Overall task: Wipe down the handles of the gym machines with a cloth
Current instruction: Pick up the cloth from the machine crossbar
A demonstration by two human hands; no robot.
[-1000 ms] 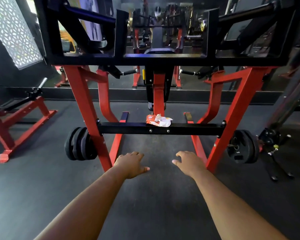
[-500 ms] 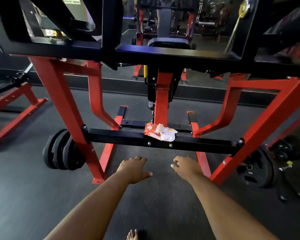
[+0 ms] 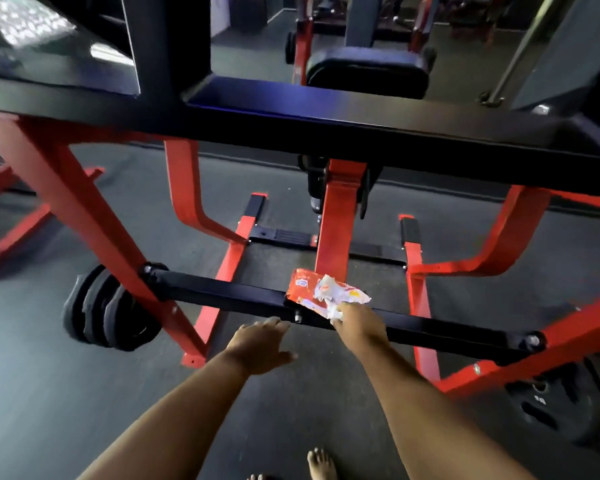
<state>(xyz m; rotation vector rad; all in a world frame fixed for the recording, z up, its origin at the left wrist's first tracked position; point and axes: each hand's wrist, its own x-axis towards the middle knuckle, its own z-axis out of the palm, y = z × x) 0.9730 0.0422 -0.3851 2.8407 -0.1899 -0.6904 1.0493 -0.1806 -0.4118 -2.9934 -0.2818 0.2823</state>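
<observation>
Right hand [image 3: 359, 322] touches the orange packet [image 3: 321, 293] on the black crossbar [image 3: 222, 293]

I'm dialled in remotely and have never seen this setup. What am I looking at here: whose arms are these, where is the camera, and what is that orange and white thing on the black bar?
There is one view, from a camera worn on the person's head, looking forward and down. The two bare arms are that person's own. In front stands a red and black gym machine with weight plates on its side. A crumpled orange and white packet lies on the machine's low black crossbar. The right hand reaches the packet's near edge, fingers touching it; whether it grips yet is unclear. The left hand hovers open just short of the bar, holding nothing. A bare foot shows below.
</observation>
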